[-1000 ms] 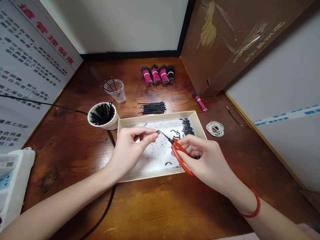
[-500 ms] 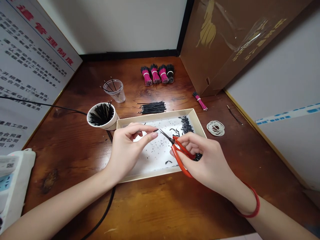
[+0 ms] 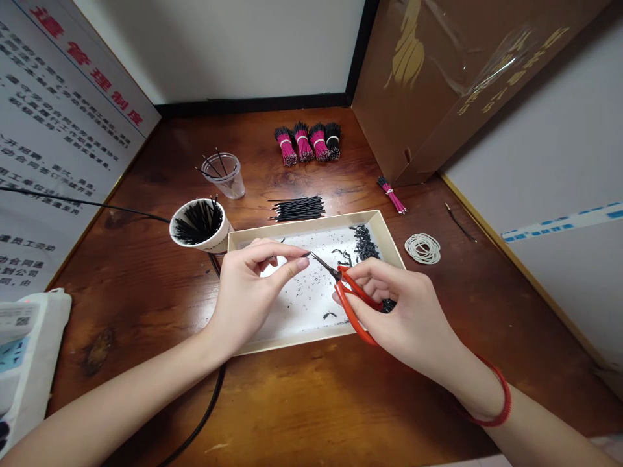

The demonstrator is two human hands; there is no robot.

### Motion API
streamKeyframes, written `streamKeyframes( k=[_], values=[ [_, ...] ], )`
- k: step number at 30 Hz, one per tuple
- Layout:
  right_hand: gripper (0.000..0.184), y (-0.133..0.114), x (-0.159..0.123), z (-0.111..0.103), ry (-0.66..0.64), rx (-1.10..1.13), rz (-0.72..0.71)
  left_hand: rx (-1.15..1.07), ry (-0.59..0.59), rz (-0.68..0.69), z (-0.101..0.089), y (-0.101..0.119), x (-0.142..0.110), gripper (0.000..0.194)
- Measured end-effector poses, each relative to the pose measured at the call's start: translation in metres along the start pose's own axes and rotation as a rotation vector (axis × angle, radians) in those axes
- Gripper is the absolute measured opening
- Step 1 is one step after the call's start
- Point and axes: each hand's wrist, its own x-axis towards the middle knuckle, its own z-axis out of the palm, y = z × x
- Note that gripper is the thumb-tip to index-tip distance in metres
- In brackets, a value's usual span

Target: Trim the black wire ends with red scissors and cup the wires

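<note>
Over a shallow cream box (image 3: 311,342), my left hand (image 3: 250,285) pinches a short black wire (image 3: 306,253) between thumb and forefinger. Most of the wire is hidden by the fingers. My right hand (image 3: 399,305) is wrapped around red-handled scissors (image 3: 348,285), whose thin tips point left and meet the wire's end. The blades look nearly closed. Below the hands, the box's white floor carries small black scraps (image 3: 365,243) heaped at its right side and tiny bits scattered over the middle.
Behind the box lies a row of black wires (image 3: 299,208). A paper cup (image 3: 224,237) full of wires and a clear cup (image 3: 233,185) stand left. Pink-and-black bundles (image 3: 304,146) sit at the back, a smaller bundle (image 3: 392,194) and rubber bands (image 3: 422,249) to the right.
The scissors' tips have closed together and now reach the end of the wire in my left hand. Both hands have otherwise hardly moved; the view has shifted slightly.
</note>
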Motion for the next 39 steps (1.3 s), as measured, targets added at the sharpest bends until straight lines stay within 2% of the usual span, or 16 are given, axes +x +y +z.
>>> streamKeyframes(
  k=[16,25,31,39],
  values=[
    [0.004,-0.0012,0.001,-0.0009,-0.041,0.023,0.017,-0.02,0.022,0.0,0.0,0.0012,-0.0001,0.006],
    [0.005,0.0024,-0.0004,0.0017,0.036,-0.083,-0.062,-0.061,0.005,-0.046,-0.0006,-0.002,-0.0005,0.005],
    [0.005,0.0027,-0.0012,0.0014,0.031,-0.075,-0.016,-0.056,-0.012,-0.061,-0.001,-0.0046,0.0002,0.004],
    [0.007,-0.0025,0.001,0.001,0.048,-0.066,-0.054,-0.082,-0.015,-0.04,0.0007,-0.0052,-0.0005,0.005]
  ],
)
